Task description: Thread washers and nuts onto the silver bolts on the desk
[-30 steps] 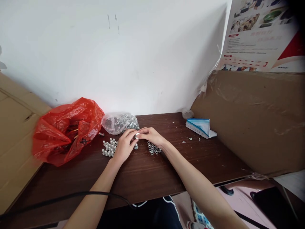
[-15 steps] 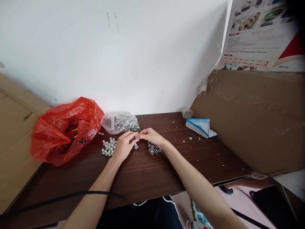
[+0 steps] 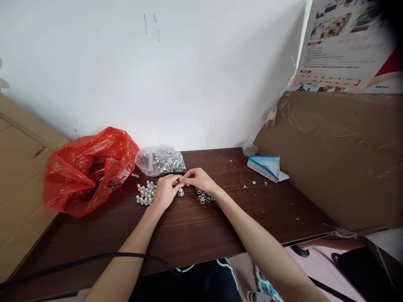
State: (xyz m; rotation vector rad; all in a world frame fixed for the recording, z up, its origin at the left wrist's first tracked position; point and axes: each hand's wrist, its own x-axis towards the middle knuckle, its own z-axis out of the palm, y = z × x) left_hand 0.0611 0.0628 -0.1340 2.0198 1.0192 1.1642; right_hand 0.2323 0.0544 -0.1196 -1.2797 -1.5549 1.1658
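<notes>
My left hand (image 3: 166, 191) and my right hand (image 3: 199, 179) meet above the brown table, their fingertips pinched together at one spot. What lies between those fingertips is too small and covered to make out. Just below them a silvery bolt-like piece (image 3: 180, 192) stands on the table. To the left of my left hand a cluster of bolts (image 3: 145, 194) stands upright, partly behind the hand. Under my right wrist lies a group of hex nuts (image 3: 203, 196), some hidden by the wrist.
A clear plastic bag of small metal parts (image 3: 163, 161) lies behind my hands. Left of it slumps a red plastic bag (image 3: 85, 167). A blue-and-white packet (image 3: 264, 166) and small scraps lie at right. Cardboard (image 3: 330, 159) flanks the table; a black cable (image 3: 103, 254) crosses in front.
The view has shifted slightly, moving everything a little to the right. My fingers have changed position slightly around their pinch; both hands stay together in the same place over the table.
</notes>
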